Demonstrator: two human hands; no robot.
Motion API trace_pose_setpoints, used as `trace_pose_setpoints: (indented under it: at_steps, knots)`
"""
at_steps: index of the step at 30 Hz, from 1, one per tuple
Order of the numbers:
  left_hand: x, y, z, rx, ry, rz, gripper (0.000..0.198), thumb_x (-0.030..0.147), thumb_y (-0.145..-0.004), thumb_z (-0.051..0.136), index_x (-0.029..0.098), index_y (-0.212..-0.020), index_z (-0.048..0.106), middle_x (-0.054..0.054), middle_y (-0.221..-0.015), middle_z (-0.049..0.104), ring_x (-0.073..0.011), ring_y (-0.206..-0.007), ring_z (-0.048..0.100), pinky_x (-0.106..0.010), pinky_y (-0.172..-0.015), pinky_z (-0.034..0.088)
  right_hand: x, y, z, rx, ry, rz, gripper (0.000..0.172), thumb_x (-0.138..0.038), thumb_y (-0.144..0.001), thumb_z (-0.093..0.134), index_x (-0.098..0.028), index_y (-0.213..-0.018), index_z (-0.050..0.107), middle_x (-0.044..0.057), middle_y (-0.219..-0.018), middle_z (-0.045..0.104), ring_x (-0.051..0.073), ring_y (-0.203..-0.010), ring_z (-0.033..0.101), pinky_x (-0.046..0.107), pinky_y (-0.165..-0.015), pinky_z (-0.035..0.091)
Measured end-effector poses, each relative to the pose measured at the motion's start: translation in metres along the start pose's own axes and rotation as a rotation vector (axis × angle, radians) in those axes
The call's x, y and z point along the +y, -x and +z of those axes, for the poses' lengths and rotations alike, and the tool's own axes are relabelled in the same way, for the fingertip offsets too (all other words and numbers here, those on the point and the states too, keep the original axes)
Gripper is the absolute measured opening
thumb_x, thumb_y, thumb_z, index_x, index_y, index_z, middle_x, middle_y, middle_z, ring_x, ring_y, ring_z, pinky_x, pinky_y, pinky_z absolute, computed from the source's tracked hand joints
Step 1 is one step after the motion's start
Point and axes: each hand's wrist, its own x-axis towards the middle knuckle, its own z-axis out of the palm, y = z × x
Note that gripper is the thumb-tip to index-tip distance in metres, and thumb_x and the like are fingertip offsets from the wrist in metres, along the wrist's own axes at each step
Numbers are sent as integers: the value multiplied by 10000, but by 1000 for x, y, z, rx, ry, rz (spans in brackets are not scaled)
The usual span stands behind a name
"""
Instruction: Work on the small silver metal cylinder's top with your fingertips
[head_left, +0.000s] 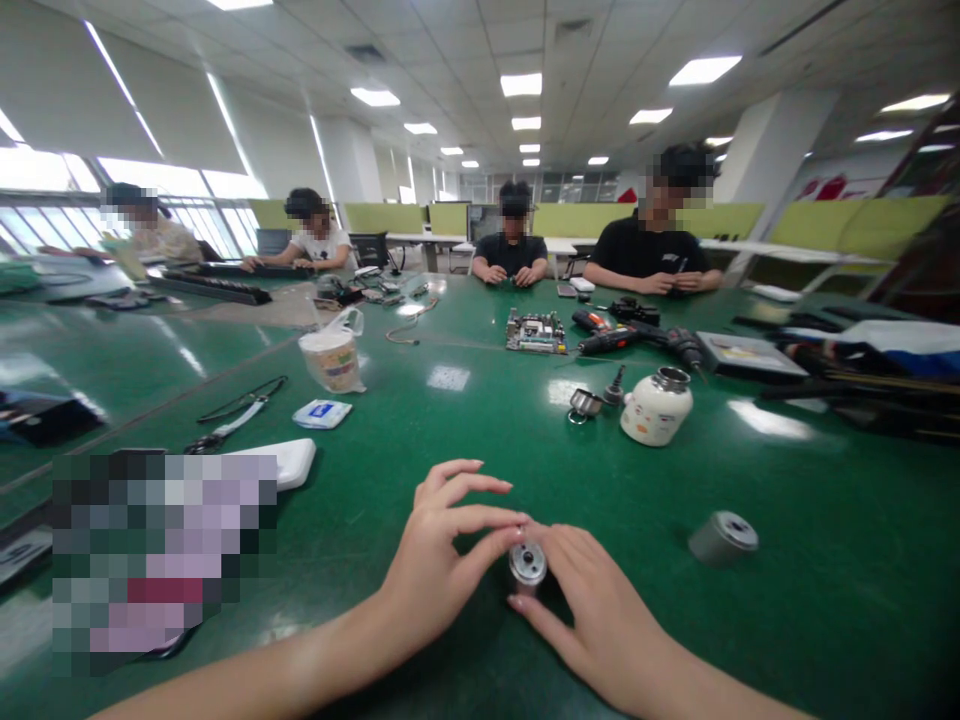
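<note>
A small silver metal cylinder (528, 566) stands on the green tabletop in front of me, a dark hole in the middle of its round top face. My right hand (596, 605) is closed around its right side, thumb in front and fingers behind. From the left, my left hand (439, 545) pinches at the cylinder's far upper rim with thumb and index finger, its other fingers stretched out above the table. Off to the right, apart from both hands, rests a second metal cylinder (724, 538) of similar look.
Ahead lie a cream-coloured bottle (656, 408) without its lid, a metal cap (585, 403), a circuit board (535, 332) and power drills (616, 340). Leftward are a bagged cup (331, 355), a tissue packet (322, 414) and a white box (296, 464). Several people sit around the tables.
</note>
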Motion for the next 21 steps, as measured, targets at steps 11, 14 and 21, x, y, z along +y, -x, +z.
trace_pose_setpoints:
  at_steps: [11, 14, 21]
  knots:
    - [5, 7, 7, -75, 92, -46, 142, 230, -852, 734, 330, -940, 782, -16, -1047, 734, -298, -1168, 501, -515, -1001, 385, 2, 0, 1, 21, -20, -24, 374, -267, -883, 658, -176, -1229, 551, 134, -1170, 678, 290, -1075, 633, 491, -935, 520]
    - [8, 8, 6, -80, 106, -37, 131, 238, -858, 727, 327, -937, 783, -15, -1027, 742, -294, -1158, 510, -506, -996, 390, 1, -1, 0, 24, -35, -25, 324, -254, -885, 653, -192, -1190, 562, 119, -1156, 680, 279, -1083, 629, 480, -938, 516]
    - [9, 11, 9, -114, 100, -57, 157, 240, -813, 773, 331, -940, 784, -12, -1029, 743, -298, -1174, 499, -505, -999, 392, -2, -2, -2, -11, -32, -10, 244, -240, -897, 629, -196, -1130, 570, 127, -1121, 680, 287, -1066, 628, 491, -915, 517]
